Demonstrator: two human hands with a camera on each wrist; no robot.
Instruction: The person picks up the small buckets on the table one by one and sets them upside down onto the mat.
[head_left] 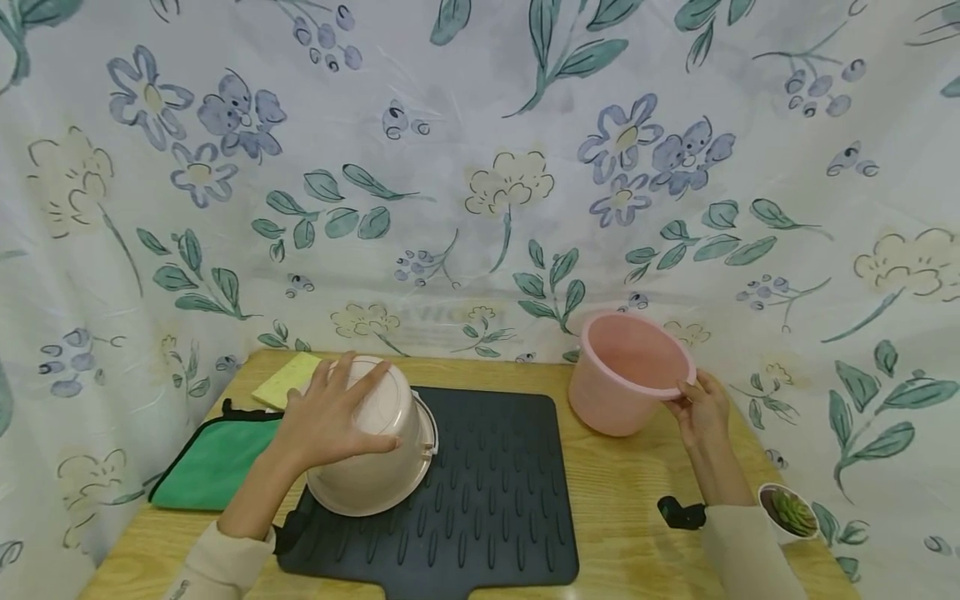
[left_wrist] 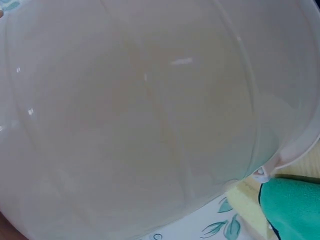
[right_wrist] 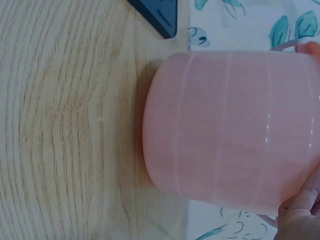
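Observation:
My left hand [head_left: 326, 425] grips a cream-coloured bucket [head_left: 375, 475] by its base, with fingers spread over the bottom and the thumb along the side. That bucket is upside down, its rim low over the left part of a dark ridged mat [head_left: 495, 500]. Its smooth wall [left_wrist: 150, 120] fills most of the left wrist view. On the right, my right hand [head_left: 703, 408] pinches the rim of a pink bucket [head_left: 611, 392], thumb and fingers on either side of it. The pink bucket's mouth faces up and is tilted slightly. Its ribbed side [right_wrist: 225, 130] shows in the right wrist view.
A green cloth [head_left: 213, 462] with black edging lies left of the mat, near a yellow cloth [head_left: 288, 379]. At the right edge of the wooden table [head_left: 630, 517] stands a small potted succulent [head_left: 789, 510]. A floral curtain [head_left: 450, 250] hangs behind.

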